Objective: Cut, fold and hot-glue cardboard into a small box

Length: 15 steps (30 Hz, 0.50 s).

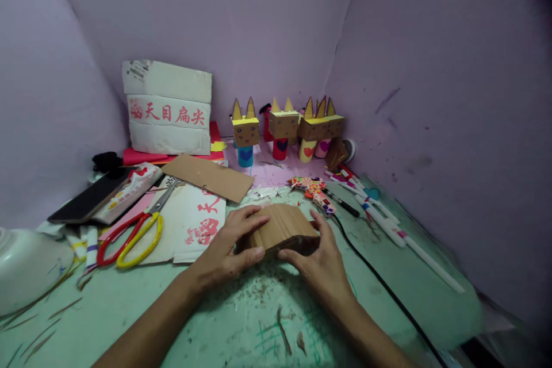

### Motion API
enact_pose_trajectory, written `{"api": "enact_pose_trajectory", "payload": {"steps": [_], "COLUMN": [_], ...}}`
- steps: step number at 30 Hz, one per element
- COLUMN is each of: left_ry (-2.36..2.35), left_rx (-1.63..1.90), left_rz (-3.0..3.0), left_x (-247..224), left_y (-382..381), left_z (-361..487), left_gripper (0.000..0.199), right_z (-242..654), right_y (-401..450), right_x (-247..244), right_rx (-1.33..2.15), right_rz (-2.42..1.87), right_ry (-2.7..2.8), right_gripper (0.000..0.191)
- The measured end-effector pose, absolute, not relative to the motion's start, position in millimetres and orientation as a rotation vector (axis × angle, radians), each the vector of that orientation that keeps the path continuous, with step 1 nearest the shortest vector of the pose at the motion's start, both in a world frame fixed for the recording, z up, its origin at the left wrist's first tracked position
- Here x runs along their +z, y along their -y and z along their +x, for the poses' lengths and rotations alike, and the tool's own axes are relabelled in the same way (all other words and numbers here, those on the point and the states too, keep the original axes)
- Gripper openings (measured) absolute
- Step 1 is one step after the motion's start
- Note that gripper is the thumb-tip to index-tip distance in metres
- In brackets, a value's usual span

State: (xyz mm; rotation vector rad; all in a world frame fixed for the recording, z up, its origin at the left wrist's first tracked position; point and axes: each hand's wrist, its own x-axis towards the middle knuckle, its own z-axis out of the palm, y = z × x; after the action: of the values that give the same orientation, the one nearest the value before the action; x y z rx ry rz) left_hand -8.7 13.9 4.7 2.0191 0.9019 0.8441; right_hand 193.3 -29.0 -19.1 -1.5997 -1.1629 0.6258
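A small brown cardboard box [282, 225] with a bent, curved top is held just above the green tabletop, its near side dark and seemingly hollow. On its left end my left hand [241, 238] grips with thumb in front and fingers over the top. My right hand [319, 256] closes round the right end, thumb at the lower front edge. Behind the box lies a glue gun [313, 191] with a colourful patterned body. To the left rest scissors [135, 238] with one red and one yellow handle, on white printed cardboard [190, 241].
Several cardboard-headed figures with pointed ears, one a blue-bodied figure [245, 138], stand at the back. A flat cardboard strip [209, 177] and a white printed panel [170, 109] are at left. A black cord [379, 279] crosses the right side, beside white marker pens [382, 223].
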Motion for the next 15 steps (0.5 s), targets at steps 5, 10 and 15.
{"api": "enact_pose_trajectory", "payload": {"steps": [5,10,15], "left_ry": [-0.913,-0.912,-0.855], "left_rx": [0.837,0.804,0.783], "left_rz": [2.082,2.135,2.187], "left_x": [2,2,5], "left_y": [-13,-12,-9], "left_z": [-8,-8,-6], "left_gripper": [0.05,0.048,0.059], "right_z": [213,220,213], "right_y": [29,23,25], "right_x": [-15,-12,-19], "right_rx": [0.401,0.402,0.192], "right_rz": [-1.403,-1.296,-1.329], "right_ry": [1.637,1.846,2.013], "right_gripper": [0.069,0.041,0.051]}}
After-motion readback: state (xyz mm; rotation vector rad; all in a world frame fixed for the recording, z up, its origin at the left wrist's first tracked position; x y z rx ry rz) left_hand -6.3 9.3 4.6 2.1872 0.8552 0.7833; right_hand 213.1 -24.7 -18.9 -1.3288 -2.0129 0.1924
